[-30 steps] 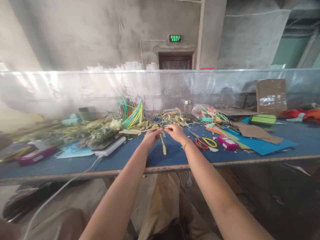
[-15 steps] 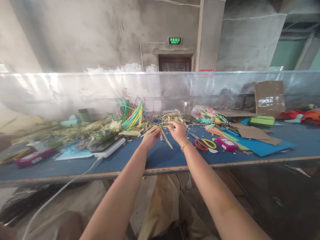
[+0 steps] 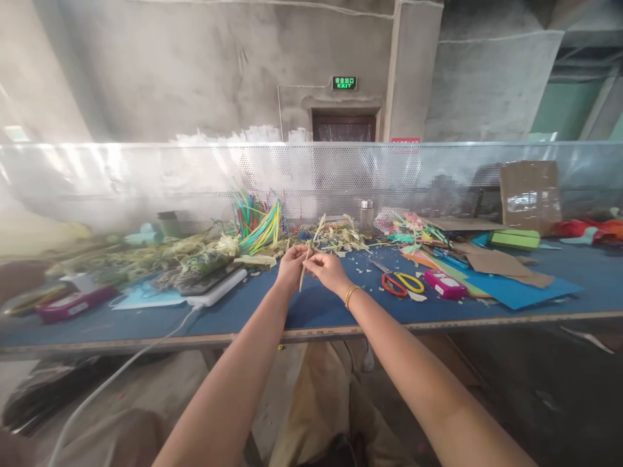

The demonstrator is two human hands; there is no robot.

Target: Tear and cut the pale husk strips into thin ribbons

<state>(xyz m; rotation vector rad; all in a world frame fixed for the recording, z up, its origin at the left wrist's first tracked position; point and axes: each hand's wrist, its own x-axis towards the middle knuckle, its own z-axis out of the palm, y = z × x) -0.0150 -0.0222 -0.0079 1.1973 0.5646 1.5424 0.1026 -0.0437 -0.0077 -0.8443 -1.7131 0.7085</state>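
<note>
My left hand (image 3: 291,266) is closed, its fingertips pinching a pale straw-coloured strip (image 3: 319,228) that stands nearly upright. From the right, my right hand (image 3: 329,271) pinches at the same strip, thumb and forefinger close to the left fingertips. The strip's lower end pokes out below the fingers, and part of its middle is hidden by them. Just beyond both hands lies a pile of dry pale scraps (image 3: 343,237). Scissors (image 3: 403,283) with one red and one yellow handle rest to the right of my right hand.
Left on the blue table (image 3: 335,311) are tangled dry fibres (image 3: 199,264), a bundle of coloured stems (image 3: 265,227) and a white power strip (image 3: 219,288) with its cable. At right lie a magenta box (image 3: 444,285), blue paper (image 3: 520,285) and cardboard (image 3: 506,261). A bottle (image 3: 366,214) stands behind.
My right hand has moved left and down to meet my left hand. The strip held there has swung from slanting to nearly upright. The view has shifted slightly.
</note>
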